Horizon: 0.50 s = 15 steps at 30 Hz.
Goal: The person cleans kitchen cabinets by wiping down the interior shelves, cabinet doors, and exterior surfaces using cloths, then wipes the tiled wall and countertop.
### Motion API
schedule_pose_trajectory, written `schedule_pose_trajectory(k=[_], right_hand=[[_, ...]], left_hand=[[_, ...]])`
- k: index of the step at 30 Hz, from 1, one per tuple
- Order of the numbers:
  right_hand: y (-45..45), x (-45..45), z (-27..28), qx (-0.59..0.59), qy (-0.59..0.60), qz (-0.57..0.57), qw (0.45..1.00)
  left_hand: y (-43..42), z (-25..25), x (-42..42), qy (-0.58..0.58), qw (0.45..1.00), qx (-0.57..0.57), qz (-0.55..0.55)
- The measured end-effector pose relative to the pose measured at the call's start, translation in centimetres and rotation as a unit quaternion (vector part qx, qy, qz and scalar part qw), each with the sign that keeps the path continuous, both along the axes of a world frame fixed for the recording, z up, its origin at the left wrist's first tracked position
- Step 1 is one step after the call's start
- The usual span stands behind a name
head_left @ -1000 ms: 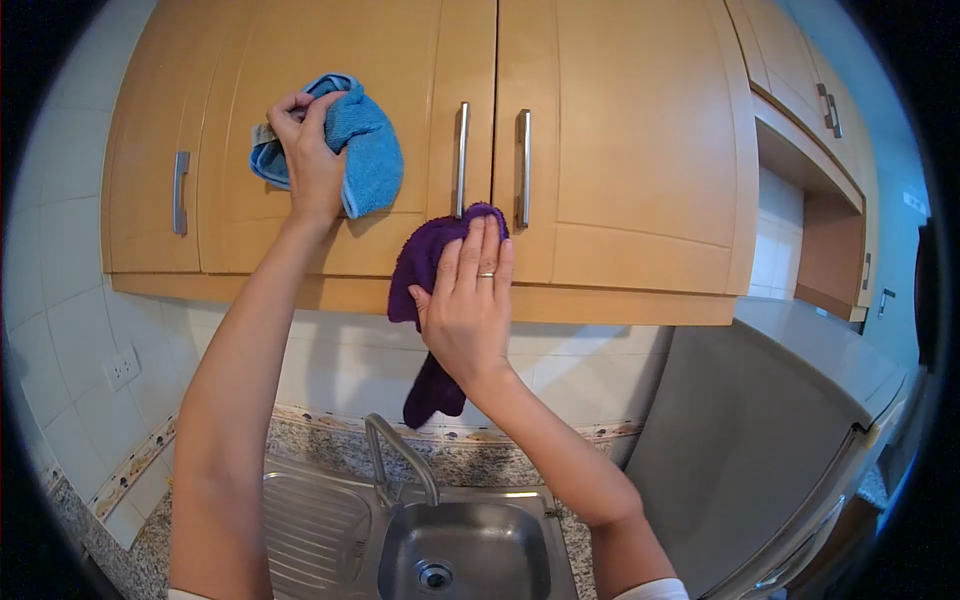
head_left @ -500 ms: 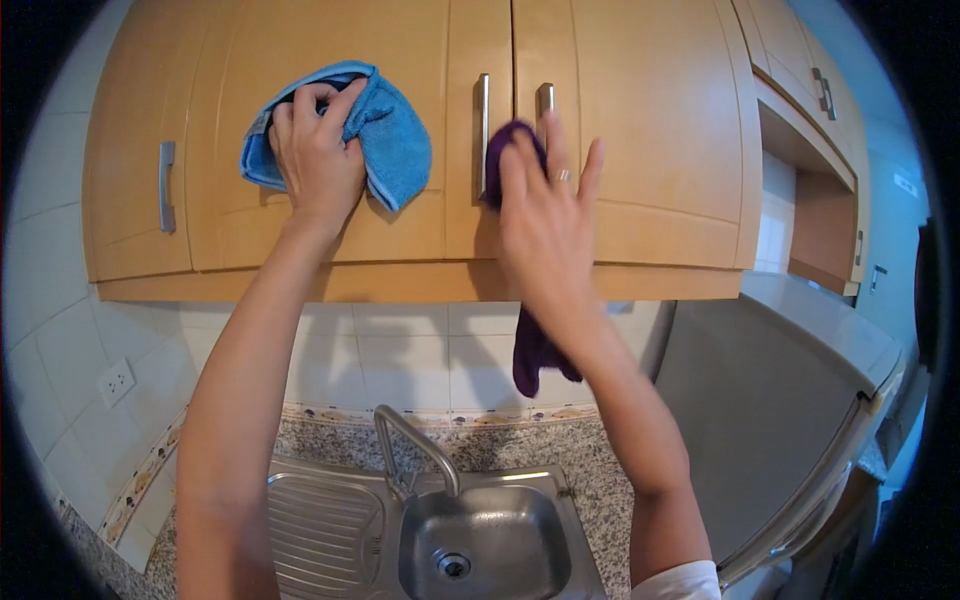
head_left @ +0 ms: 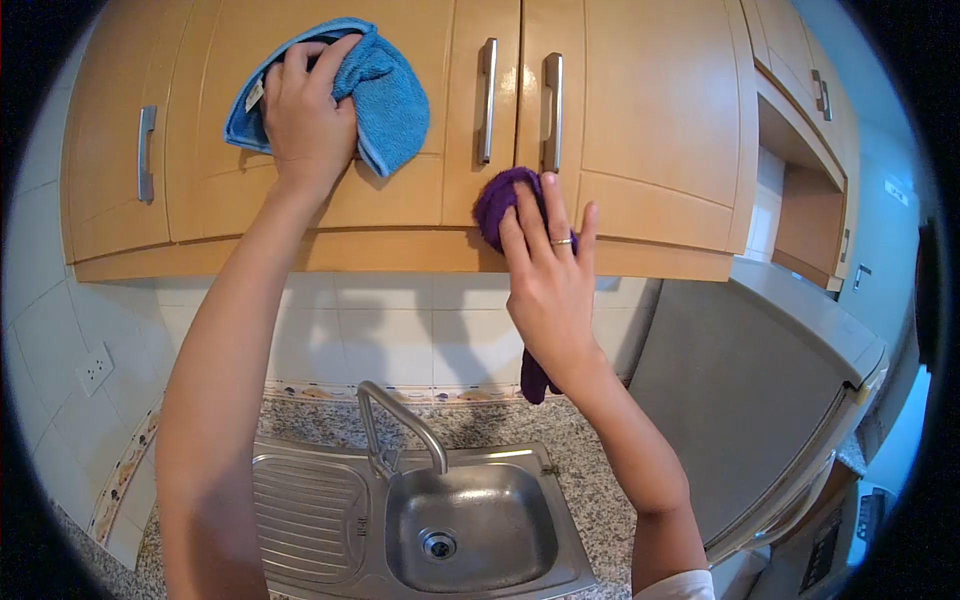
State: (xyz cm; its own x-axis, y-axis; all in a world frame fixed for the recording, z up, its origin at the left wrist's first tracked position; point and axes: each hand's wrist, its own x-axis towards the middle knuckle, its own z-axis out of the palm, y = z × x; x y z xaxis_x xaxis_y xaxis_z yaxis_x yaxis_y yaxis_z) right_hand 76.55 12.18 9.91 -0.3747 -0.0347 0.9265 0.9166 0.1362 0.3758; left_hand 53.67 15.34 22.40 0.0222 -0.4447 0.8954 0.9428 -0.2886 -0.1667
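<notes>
My left hand grips a bunched blue cloth against the left wooden cabinet door. A small white tag shows at the cloth's left edge. My right hand presses a purple cloth to the lower edge of the doors, just under the two metal handles. Its fingers lie over that cloth, the outer ones spread, and a ring is on one finger. The cloth's loose end hangs below, partly hidden behind my wrist.
Below are a steel sink with a ribbed drainboard and a curved faucet, set in a granite counter. A grey refrigerator stands at the right. A wall socket is on the left tiles.
My right hand has slid the purple cloth down from beside the handles to the doors' bottom edge. My left hand stays on the blue cloth at about the same spot; the view has shifted slightly.
</notes>
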Motion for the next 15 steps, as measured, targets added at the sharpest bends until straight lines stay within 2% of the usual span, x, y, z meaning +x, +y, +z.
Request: schedule_pose_trajectory(k=[3,8,11,14,15], right_hand=[[0.0,-0.2,-0.5,-0.023,-0.021,-0.002,1.0],[1.1,-2.2,-1.0,-0.029,-0.124,0.091,0.988],[1.0,0.6,-1.2,-0.071,-0.114,0.075,0.988],[1.1,5.9,-1.3,-0.084,-0.04,0.03,0.995],[1.3,8.2,-1.1,-0.053,-0.01,0.032,0.998]], left_hand=[[-0.1,0.1,0.0,-0.005,1.0,-0.006,-0.01],[0.2,0.3,-0.5,0.018,1.0,0.011,0.001],[0.1,0.2,-0.4,0.019,1.0,0.006,0.004],[0.2,0.1,-0.4,0.005,1.0,-0.011,-0.005],[0.1,0.1,-0.4,0.005,1.0,-0.01,-0.007]])
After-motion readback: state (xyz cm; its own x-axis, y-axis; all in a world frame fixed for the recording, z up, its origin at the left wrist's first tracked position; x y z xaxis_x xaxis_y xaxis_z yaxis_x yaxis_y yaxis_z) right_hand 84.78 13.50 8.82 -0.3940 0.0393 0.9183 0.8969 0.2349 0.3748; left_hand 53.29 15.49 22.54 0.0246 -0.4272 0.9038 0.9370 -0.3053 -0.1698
